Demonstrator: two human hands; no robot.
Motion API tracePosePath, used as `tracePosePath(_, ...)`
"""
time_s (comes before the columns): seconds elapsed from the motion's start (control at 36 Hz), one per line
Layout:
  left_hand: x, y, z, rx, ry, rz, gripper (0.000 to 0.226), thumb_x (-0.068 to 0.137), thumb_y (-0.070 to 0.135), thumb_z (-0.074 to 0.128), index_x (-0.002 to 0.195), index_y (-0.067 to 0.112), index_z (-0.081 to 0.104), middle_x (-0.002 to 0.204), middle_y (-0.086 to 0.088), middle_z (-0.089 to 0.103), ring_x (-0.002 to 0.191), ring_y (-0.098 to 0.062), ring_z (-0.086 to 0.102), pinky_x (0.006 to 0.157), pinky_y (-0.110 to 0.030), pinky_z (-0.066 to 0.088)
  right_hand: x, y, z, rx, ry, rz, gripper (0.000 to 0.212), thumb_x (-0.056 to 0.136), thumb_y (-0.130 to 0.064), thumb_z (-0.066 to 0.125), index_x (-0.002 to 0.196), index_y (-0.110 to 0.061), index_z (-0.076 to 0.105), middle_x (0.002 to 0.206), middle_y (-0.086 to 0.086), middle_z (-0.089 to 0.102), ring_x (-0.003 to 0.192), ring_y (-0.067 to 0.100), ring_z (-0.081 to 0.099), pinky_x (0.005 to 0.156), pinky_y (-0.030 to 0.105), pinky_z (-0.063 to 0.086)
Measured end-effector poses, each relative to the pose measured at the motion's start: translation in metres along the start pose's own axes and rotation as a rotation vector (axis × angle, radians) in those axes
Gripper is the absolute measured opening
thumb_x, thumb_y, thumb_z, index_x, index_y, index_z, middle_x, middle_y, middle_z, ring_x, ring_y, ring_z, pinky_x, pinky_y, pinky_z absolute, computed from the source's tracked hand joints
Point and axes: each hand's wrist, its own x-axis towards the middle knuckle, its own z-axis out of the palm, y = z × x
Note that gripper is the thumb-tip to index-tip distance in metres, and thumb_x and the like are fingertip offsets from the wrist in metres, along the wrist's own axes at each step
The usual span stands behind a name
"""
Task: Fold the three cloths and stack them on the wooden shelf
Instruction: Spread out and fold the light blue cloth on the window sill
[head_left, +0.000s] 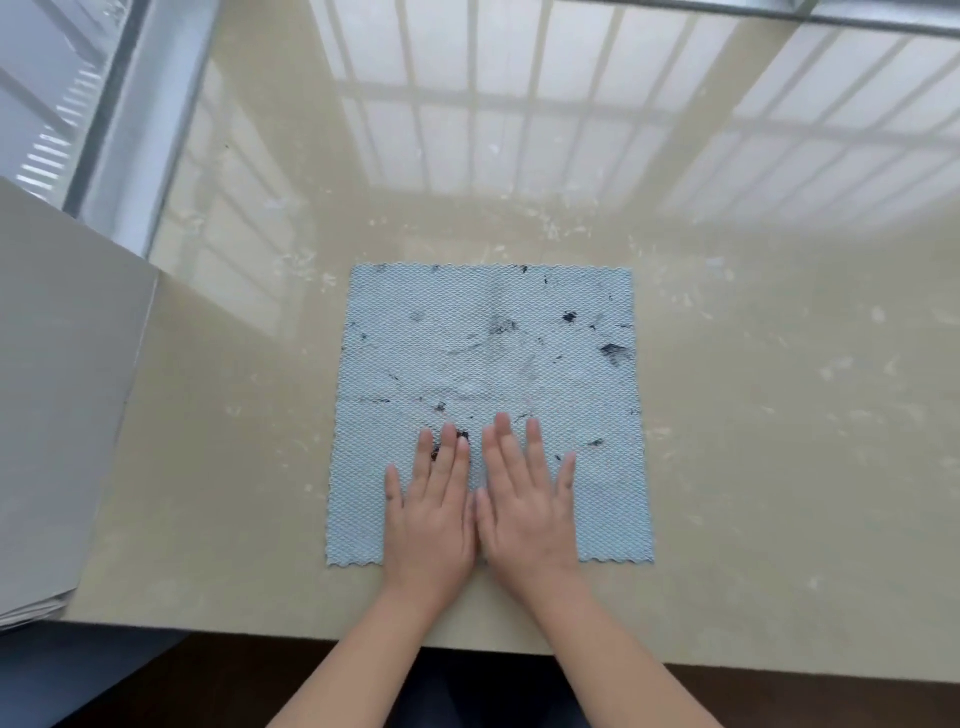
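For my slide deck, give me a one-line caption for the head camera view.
The left hand and right hand lie flat on a stained blue cloth spread on the table.

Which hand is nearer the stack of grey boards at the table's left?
Left: left hand presses the stained blue cloth on the side facing the boards; right hand beside it, farther.

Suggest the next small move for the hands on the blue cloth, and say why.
Probably pinch the near corners and fold the cloth in half: it lies flat, unfolded, with left hand and right hand open on its near half.
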Motion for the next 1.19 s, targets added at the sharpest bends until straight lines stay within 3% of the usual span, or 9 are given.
tracePosePath(0.14,-0.002,0.002,0.003,0.025,0.004,-0.009,0.053,0.101,0.036,0.009,0.15,0.018,0.005,0.158,0.004,-0.001,0.145,-0.017,0.007,0.113,-0.045,0.008,-0.007,-0.002,0.011,-0.003,-0.035,0.036,0.052,0.1,-0.035,0.007,0.149,-0.02,0.009,0.157,-0.006,0.0,0.145,0.02,0.006,0.113,0.049,0.006)
tracePosePath(0.25,-0.001,0.0,0.001,0.03,-0.025,0.002,0.054,0.1,0.037,0.007,0.15,0.018,0.005,0.158,0.005,-0.001,0.145,-0.014,0.003,0.113,-0.044,0.008,-0.006,0.001,0.009,-0.035,-0.042,0.038,0.053,0.098,-0.033,0.018,0.149,-0.019,0.014,0.157,-0.004,0.005,0.145,0.019,0.004,0.112,0.049,0.007)
tracePosePath(0.42,-0.003,-0.016,-0.005,0.042,-0.014,-0.051,0.057,0.098,0.037,0.015,0.151,0.018,0.005,0.158,0.005,-0.001,0.145,-0.013,0.002,0.113,-0.043,0.006,-0.009,0.013,0.006,-0.03,-0.075,0.063,0.054,0.098,-0.033,0.016,0.15,-0.019,0.01,0.158,-0.006,0.001,0.145,0.02,0.007,0.112,0.047,0.005)
tracePosePath(0.5,-0.005,-0.031,-0.009,0.048,0.003,-0.099,0.064,0.092,0.033,0.027,0.151,0.016,0.008,0.158,0.005,-0.002,0.145,-0.013,0.001,0.112,-0.046,0.007,-0.011,0.026,0.0,-0.034,-0.095,0.112,0.054,0.099,-0.035,0.007,0.15,-0.019,0.009,0.158,-0.006,0.001,0.145,0.021,0.008,0.113,0.046,0.003)
tracePosePath(0.61,-0.007,-0.051,-0.016,0.048,-0.016,-0.169,0.063,0.092,0.033,0.025,0.15,0.015,0.008,0.158,0.007,-0.006,0.145,-0.01,-0.005,0.11,-0.053,0.014,-0.015,0.052,-0.007,-0.035,-0.074,0.163,0.054,0.099,-0.036,0.004,0.15,-0.02,0.005,0.158,-0.008,-0.004,0.145,0.018,-0.001,0.114,0.044,0.001)
tracePosePath(0.72,-0.008,-0.066,-0.025,0.043,-0.044,-0.245,0.062,0.091,0.033,0.025,0.148,0.01,0.013,0.157,-0.001,0.008,0.144,-0.006,-0.009,0.105,-0.06,0.022,-0.019,0.08,-0.013,-0.04,-0.057,0.208,0.054,0.098,-0.037,0.009,0.15,-0.022,0.003,0.157,-0.01,-0.006,0.145,0.015,-0.006,0.11,0.046,0.007)
tracePosePath(0.86,-0.01,-0.078,-0.032,0.06,-0.072,-0.288,0.061,0.093,0.033,0.02,0.149,0.011,0.012,0.157,-0.003,0.008,0.143,-0.005,-0.012,0.107,-0.059,0.02,-0.023,0.1,-0.019,-0.037,-0.052,0.255,0.058,0.093,-0.032,0.022,0.148,-0.019,0.009,0.157,-0.013,-0.007,0.144,0.009,-0.01,0.111,0.042,0.001)
tracePosePath(1.08,-0.01,-0.076,-0.036,0.095,-0.109,-0.326,0.062,0.093,0.037,0.014,0.149,0.012,0.006,0.157,-0.001,0.001,0.142,-0.005,-0.016,0.11,-0.057,0.012,-0.023,0.101,-0.021,-0.025,-0.077,0.262,0.058,0.093,-0.031,0.02,0.148,-0.019,0.006,0.157,-0.011,-0.007,0.144,0.009,-0.009,0.111,0.043,0.001)
tracePosePath(1.19,-0.007,-0.066,-0.042,0.06,-0.051,-0.334,0.064,0.093,0.038,0.018,0.147,0.007,0.004,0.156,-0.007,0.002,0.144,-0.016,-0.003,0.11,-0.059,0.013,-0.02,0.099,-0.023,-0.011,-0.071,0.263,0.058,0.094,-0.034,0.02,0.147,-0.019,0.006,0.156,-0.012,-0.011,0.144,0.009,-0.011,0.11,0.048,0.001)
